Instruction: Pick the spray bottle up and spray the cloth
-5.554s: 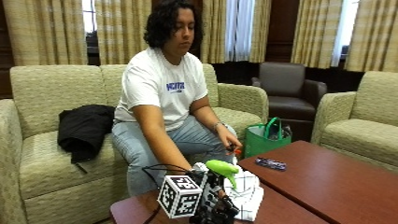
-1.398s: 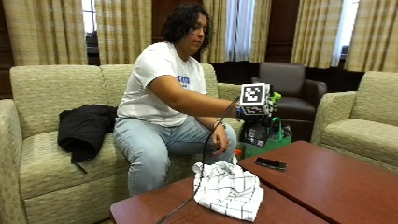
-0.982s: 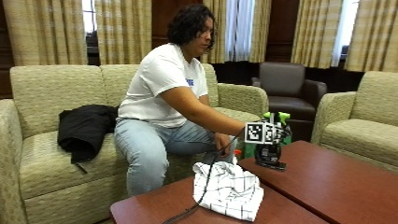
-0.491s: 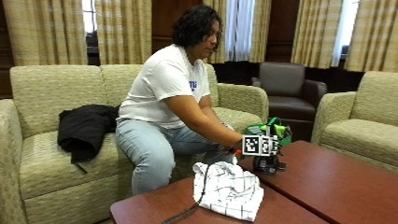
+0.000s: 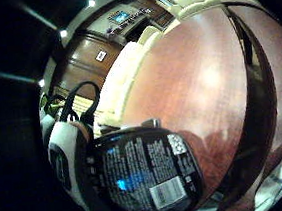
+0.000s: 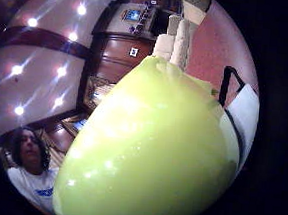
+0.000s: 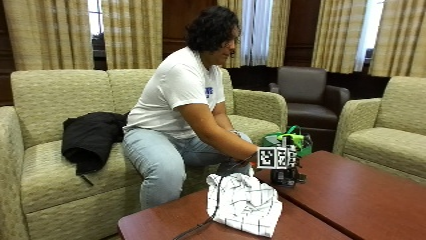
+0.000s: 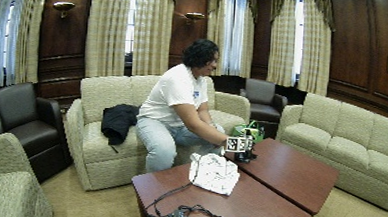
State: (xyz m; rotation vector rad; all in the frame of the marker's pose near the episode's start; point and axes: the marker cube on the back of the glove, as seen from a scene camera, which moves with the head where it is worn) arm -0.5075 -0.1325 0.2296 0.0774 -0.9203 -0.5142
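My gloved right hand (image 7: 285,171) grips the spray bottle (image 7: 294,138) around its neck. The bottle's yellow-green trigger head (image 6: 150,153) fills the thumb side palm view. Its dark labelled body (image 5: 147,175) hangs close under the palm in the little finger side palm view. The hand holds the bottle upright and low at the near edge of the right-hand wooden table (image 7: 359,200). I cannot tell whether its base touches the wood. The white checked cloth (image 7: 245,202) lies crumpled on the left-hand table (image 7: 153,227), just left of the hand.
A green bag (image 7: 271,141) stands on the floor behind the hand. A small dark flat object (image 7: 301,178) lies on the table beside it. A black jacket (image 7: 90,137) is on the sofa. Cables (image 8: 185,215) lie at the near table's front, and armchairs stand to the right.
The hand has carried the bottle down from chest height to table level, to the right of the cloth. The person has leaned forward. The cloth has stayed put.
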